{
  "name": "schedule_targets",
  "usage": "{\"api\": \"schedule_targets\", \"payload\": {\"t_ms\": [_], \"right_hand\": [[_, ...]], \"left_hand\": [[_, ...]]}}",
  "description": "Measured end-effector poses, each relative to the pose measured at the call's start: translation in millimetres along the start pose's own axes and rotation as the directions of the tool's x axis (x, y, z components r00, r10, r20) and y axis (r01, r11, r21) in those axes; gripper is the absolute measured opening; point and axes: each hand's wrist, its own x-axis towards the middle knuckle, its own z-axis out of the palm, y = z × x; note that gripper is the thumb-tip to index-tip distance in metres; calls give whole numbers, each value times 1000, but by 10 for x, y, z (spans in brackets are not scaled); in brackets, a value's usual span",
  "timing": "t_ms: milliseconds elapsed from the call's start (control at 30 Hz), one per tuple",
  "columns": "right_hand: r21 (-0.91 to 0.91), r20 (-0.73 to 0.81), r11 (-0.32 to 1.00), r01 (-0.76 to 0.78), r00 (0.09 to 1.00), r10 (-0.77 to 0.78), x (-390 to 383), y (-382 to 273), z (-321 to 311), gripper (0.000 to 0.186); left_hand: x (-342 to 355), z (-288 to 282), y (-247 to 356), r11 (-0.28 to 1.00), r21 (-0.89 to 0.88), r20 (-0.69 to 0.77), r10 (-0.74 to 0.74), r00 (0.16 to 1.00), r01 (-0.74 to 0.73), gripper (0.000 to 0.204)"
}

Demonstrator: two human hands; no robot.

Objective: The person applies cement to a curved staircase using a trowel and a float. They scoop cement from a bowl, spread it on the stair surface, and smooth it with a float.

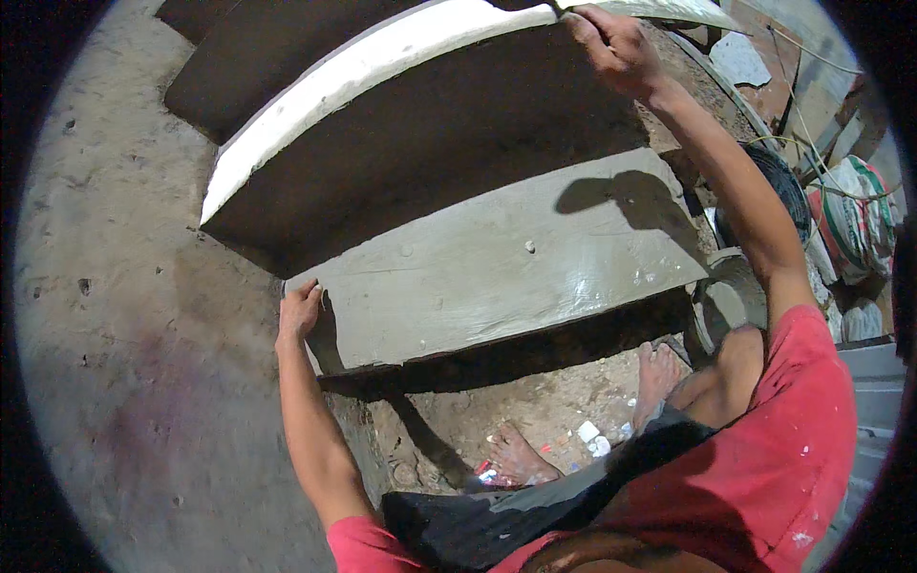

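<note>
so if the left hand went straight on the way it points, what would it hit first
Probably the dark riser behind the smooth grey step, near its left end; the left hand looks close, but depth is unclear.

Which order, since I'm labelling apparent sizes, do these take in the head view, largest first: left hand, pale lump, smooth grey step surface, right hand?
Largest to smallest, as they look:
1. Smooth grey step surface
2. Right hand
3. Left hand
4. Pale lump
</note>
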Motion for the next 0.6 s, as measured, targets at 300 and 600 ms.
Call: {"api": "schedule_targets", "payload": {"t_ms": [300,600], "right_hand": [[79,170,975,209,961,-220,-464,274,376,34],[153,1,977,-146,989,148,-289,-72,462,39]], "left_hand": [[-157,122,1139,959,10,-253,277,927,-284,46],[-377,10,2251,866,87,-349,490,799,-493,47]]}}
